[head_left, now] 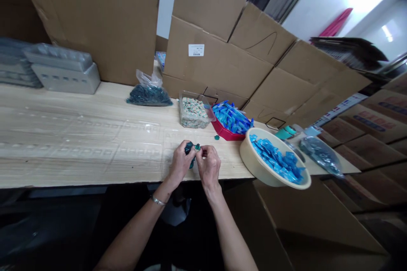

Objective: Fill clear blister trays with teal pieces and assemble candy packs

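Close to the table's front edge, my two hands meet at the fingertips. My left hand is closed around several dark green pieces, which look thin and shiny. Pinched at the fingertips of my right hand is a small green piece, touching the left fingers too. Its exact kind is too small to make out. A single loose green piece lies on the table just beyond my right hand.
Behind my hands stand a clear tub of small pale pieces and a red tray of blue items. A cream basin with blue packets overhangs the front edge at right. A bag of dark pieces and plastic trays are leftward; cardboard rises behind.
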Available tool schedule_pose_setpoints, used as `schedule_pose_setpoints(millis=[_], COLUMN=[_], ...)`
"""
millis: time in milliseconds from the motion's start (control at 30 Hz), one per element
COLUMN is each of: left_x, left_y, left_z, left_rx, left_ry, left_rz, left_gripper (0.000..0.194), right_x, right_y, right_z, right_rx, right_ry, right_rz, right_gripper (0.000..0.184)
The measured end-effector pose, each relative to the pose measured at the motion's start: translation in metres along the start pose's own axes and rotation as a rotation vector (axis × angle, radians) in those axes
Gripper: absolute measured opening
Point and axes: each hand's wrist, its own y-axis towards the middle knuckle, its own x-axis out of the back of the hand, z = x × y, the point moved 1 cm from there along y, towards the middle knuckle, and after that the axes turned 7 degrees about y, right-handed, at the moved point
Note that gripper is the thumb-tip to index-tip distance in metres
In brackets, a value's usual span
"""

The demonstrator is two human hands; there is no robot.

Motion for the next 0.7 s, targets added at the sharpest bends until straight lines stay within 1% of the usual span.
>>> schedule_pose_setpoints(millis=[67, 133, 233, 300, 367, 433, 533, 600, 700], left_x=[0.002, 0.006, 0.010, 0.011, 0.011, 0.011, 0.008, 0.006, 0.003], left_y=[0.002, 0.003, 0.002, 0.002, 0.001, 0.001, 0.000, -0.001, -0.002], left_z=[0.000, -0.002, -0.006, -0.007, -0.006, -0.004, -0.001, -0.001, -0.002], left_rx=[0.013, 0.008, -0.028, -0.057, -0.083, -0.106, -0.144, -0.173, -0.194], left_ry=[-0.010, 0.006, 0.025, 0.031, 0.051, 0.078, 0.106, 0.095, 0.058], left_rz=[0.028, 0.060, 0.098, 0.104, 0.092, 0.079, 0.088, 0.117, 0.158], left_gripper=[0.013, 0.013, 0.011, 0.009, 0.008, 0.007, 0.007, 0.008, 0.007], right_x=[0.000, 0.002, 0.006, 0.007, 0.008, 0.008, 0.009, 0.010, 0.012], right_y=[0.000, 0.001, 0.003, 0.003, 0.002, 0.002, 0.005, 0.008, 0.011], right_z=[0.001, 0.001, 0.001, 0.002, 0.003, 0.003, 0.000, -0.002, -0.005], right_rx=[0.010, 0.035, 0.083, 0.090, 0.058, -0.012, -0.095, -0.086, -0.037], right_ry=[0.015, 0.030, 0.036, 0.047, 0.086, 0.142, 0.193, 0.178, 0.098], right_rz=[0.001, 0.039, 0.106, 0.130, 0.138, 0.139, 0.163, 0.195, 0.217], right_gripper=[0.011, 0.011, 0.011, 0.012, 0.011, 0.008, 0.015, 0.015, 0.013])
